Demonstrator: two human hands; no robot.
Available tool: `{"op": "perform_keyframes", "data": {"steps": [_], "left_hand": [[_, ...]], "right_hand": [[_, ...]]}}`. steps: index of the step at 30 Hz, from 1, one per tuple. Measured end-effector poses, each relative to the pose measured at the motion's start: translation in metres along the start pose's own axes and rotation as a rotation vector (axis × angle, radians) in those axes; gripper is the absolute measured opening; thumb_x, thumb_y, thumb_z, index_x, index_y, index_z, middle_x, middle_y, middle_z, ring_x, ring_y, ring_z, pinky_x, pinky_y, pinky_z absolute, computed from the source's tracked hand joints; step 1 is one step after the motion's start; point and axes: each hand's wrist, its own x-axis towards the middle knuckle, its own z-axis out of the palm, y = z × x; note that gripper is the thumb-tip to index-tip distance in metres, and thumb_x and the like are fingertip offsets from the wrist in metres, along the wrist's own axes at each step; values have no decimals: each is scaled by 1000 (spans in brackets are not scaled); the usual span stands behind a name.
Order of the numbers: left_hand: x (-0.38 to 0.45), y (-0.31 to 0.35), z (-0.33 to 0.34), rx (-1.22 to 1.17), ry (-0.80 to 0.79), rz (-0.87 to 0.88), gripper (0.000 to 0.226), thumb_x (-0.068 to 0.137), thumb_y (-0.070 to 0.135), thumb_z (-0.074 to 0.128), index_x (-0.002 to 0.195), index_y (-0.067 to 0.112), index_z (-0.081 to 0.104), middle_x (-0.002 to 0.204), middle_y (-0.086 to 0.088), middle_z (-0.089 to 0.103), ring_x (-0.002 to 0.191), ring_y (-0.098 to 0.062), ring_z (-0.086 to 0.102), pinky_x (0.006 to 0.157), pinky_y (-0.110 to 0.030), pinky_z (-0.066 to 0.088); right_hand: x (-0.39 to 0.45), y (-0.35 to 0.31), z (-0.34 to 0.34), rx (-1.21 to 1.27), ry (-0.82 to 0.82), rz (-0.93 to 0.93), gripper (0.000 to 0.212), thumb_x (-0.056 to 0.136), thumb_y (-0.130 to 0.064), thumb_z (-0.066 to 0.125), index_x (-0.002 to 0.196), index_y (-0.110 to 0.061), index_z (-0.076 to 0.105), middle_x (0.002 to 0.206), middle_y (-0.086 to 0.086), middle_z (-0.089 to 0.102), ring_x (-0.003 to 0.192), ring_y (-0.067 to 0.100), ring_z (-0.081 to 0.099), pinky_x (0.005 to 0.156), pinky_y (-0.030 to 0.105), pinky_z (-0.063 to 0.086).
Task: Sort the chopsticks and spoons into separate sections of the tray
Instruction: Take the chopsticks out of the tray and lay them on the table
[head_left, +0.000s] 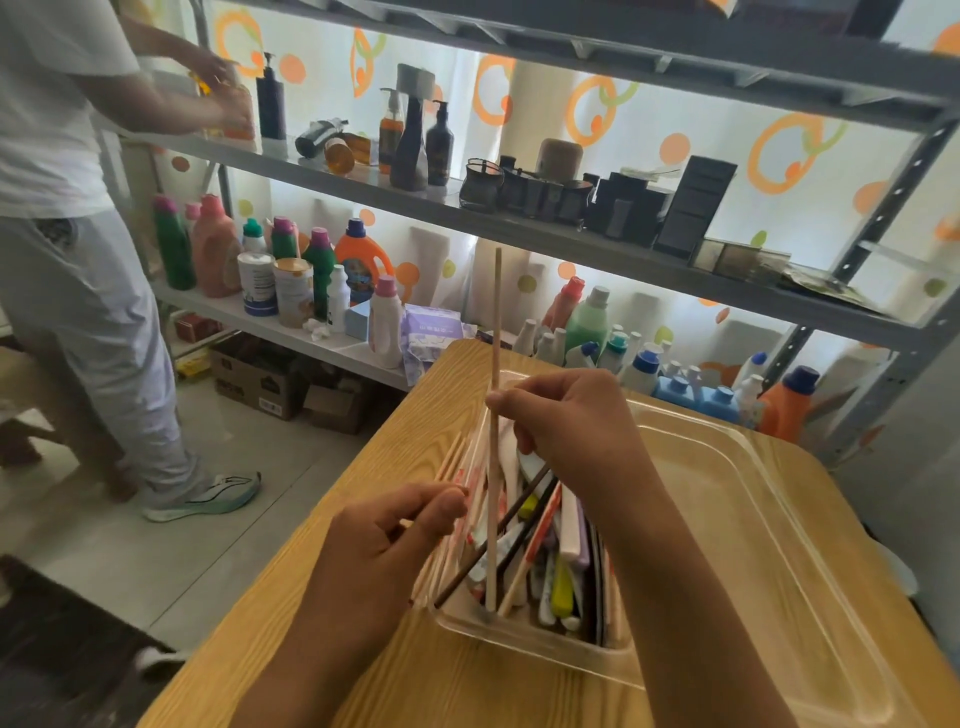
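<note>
Left hand (395, 535) and right hand (566, 421): both bare. No gloves, rings, watch or bands visible. Forearms behind each hand bare to the bottom frame edge; no sleeve or cuff in view. Nails short, unpainted.

A grey metal shelf rack (545, 228) holds coloured plastic detergent bottles (363, 260); a person in white clothes (62, 208) stands beside the wood-grain desk (322, 649).

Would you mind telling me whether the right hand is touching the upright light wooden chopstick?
Touching. The head view shows the right hand pinching the light wooden chopstick between thumb and fingers partway up its length, its lower end down in the tray.
</note>
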Motion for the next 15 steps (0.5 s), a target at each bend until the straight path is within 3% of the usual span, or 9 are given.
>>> {"op": "perform_keyframes", "data": {"steps": [6,9,12,15], "left_hand": [[1,-3,-5,-39,-101,-82,20,71,39,66,88,40,76,90,10,74,83,-14,69,70,-31,58],[1,-2,-7,-61,-54,-85,16,70,31,69,84,31,78,86,6,74,81,-12,69,66,-25,58],[2,-3,-8,-62,-5,-102,16,76,18,71,87,28,75,83,9,74,80,-7,69,61,-13,52],[2,0,-7,-23,7,-100,20,81,11,69,89,29,73,82,15,74,79,-1,68,61,-10,51]], "right_hand": [[-4,-4,5,129,25,-29,17,90,-28,69,80,-17,76,51,-9,60,46,0,54,60,25,45],[-6,-7,7,170,0,-49,15,90,-27,69,81,-18,76,52,-7,60,46,1,52,61,26,45],[-6,-5,7,140,-4,-61,16,91,-28,68,81,-18,76,53,-6,61,46,1,52,62,26,45],[-3,-3,5,96,28,-42,20,93,-29,66,79,-17,76,52,-6,61,46,2,54,65,26,47]]}}
